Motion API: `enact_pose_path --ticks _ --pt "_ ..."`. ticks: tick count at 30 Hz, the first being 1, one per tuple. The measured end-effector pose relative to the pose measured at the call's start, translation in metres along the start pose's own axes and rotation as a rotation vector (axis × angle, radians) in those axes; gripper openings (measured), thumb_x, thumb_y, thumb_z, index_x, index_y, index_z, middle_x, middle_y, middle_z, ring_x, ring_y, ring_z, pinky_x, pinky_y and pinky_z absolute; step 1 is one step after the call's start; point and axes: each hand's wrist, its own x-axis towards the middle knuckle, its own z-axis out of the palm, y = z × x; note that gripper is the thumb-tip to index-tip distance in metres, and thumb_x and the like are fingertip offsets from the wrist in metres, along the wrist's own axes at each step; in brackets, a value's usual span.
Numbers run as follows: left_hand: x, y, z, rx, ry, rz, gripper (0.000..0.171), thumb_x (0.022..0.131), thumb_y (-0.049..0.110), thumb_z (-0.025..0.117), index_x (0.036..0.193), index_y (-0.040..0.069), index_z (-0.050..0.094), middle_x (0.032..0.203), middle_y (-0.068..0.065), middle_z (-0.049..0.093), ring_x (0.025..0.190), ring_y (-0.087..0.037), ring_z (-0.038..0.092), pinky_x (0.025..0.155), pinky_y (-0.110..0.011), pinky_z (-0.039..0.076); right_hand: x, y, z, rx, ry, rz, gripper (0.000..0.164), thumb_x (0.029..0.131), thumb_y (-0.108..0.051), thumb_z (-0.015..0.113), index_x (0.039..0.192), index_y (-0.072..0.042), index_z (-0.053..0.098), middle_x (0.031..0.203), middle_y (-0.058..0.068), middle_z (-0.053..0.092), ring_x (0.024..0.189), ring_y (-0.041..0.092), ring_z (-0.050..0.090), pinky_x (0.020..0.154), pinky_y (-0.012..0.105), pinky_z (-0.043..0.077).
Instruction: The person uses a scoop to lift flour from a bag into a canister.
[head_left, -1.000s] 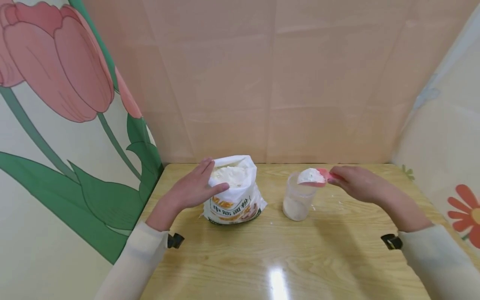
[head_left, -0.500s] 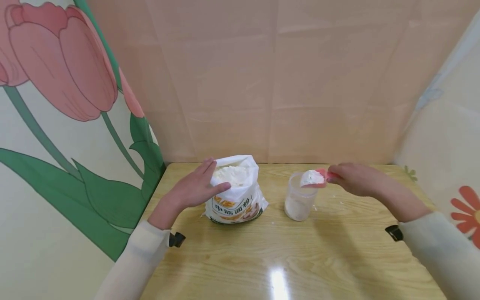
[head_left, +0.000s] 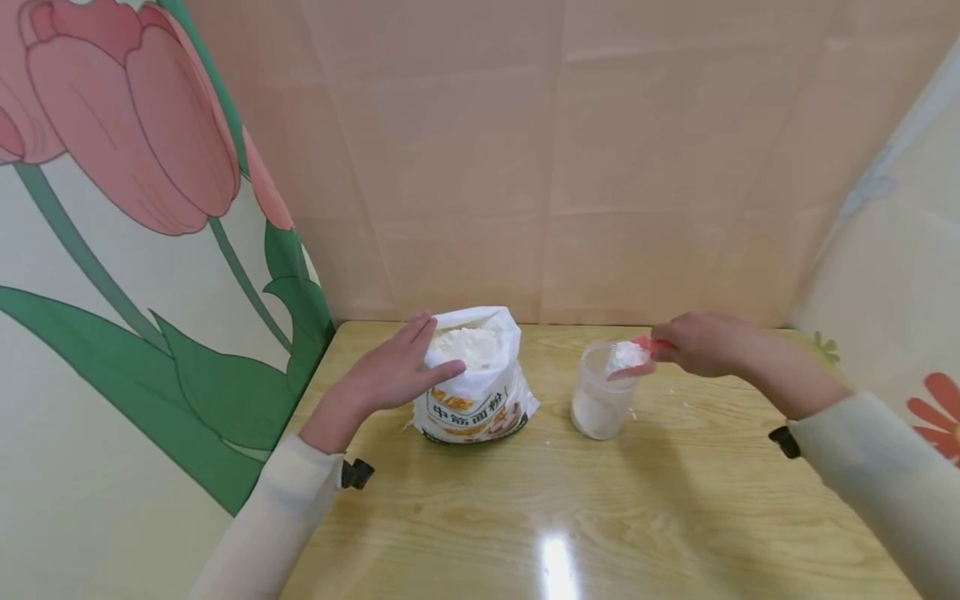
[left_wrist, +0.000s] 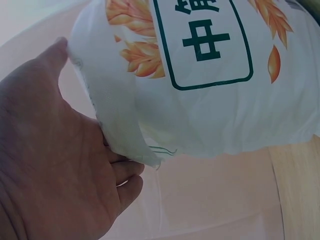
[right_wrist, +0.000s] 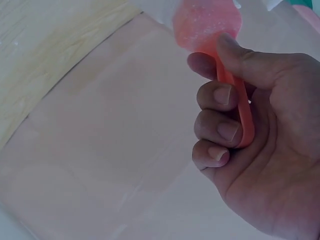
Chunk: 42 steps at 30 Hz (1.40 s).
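My right hand (head_left: 708, 343) grips the handle of a pink scoop (right_wrist: 207, 25). In the head view the scoop's bowl is tilted down to the left over the mouth of a clear plastic cup (head_left: 597, 408), with white flour (head_left: 627, 355) in it. More white stuff lies inside the cup. My left hand (head_left: 390, 364) rests against the left of a white flour bag (head_left: 468, 404), its thumb across the front of the rim and its fingers at the back left. The bag stands upright with its top open, full of flour. The left wrist view shows fingertips (left_wrist: 131, 172) passing behind the bag.
Bag and cup stand on a wood-grain table (head_left: 480, 517), a gap between them. White specks lie right of the cup. A pinkish covering (head_left: 450, 167) hangs behind the table, with flower-patterned walls (head_left: 135, 133) at both sides.
The right hand has risen slightly and tipped the scoop down towards the cup. Less flour shows in the scoop, and the cup looks fuller. The left hand stays at the bag.
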Motion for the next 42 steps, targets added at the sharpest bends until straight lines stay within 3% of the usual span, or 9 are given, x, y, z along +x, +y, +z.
enact_pose_path --ticks 14,24,31,42 --pt "0.001 0.0 -0.001 0.002 -0.01 0.002 0.111 0.089 0.087 0.028 0.162 0.006 0.008 0.171 -0.009 0.002 0.157 -0.022 0.002 0.125 -0.046 0.017 0.014 -0.016 -0.028 -0.011 -0.205 0.069 0.014 0.097 -0.016 0.066 0.085 -0.012 0.061 0.07 -0.001 0.051 0.065 0.017 0.048 0.06 0.033 0.039" --pt "0.001 0.002 -0.003 0.002 -0.014 -0.01 0.112 0.089 0.087 0.029 0.162 0.006 0.008 0.171 -0.009 0.002 0.157 -0.022 0.002 0.125 -0.046 0.017 0.017 -0.022 -0.04 -0.004 -0.233 0.097 0.015 0.098 -0.019 0.065 0.086 -0.013 0.06 0.071 0.0 0.051 0.066 0.018 0.048 0.06 0.033 0.039" --pt "0.001 0.003 -0.002 -0.004 -0.016 -0.012 0.111 0.09 0.086 0.03 0.162 0.006 0.007 0.171 -0.009 0.002 0.157 -0.022 0.002 0.125 -0.046 0.017 0.017 -0.023 -0.047 0.01 -0.229 0.096 0.015 0.099 -0.018 0.064 0.086 -0.014 0.059 0.072 0.0 0.05 0.066 0.018 0.048 0.06 0.032 0.039" --pt "0.005 0.005 -0.002 -0.001 -0.016 -0.018 0.111 0.089 0.086 0.031 0.163 0.006 0.007 0.171 -0.009 0.001 0.157 -0.022 0.002 0.125 -0.046 0.017 0.038 -0.042 -0.075 -0.052 -0.082 -0.037 0.019 0.098 -0.014 0.065 0.08 -0.013 0.057 0.067 -0.002 0.047 0.063 0.016 0.045 0.061 0.033 0.036"
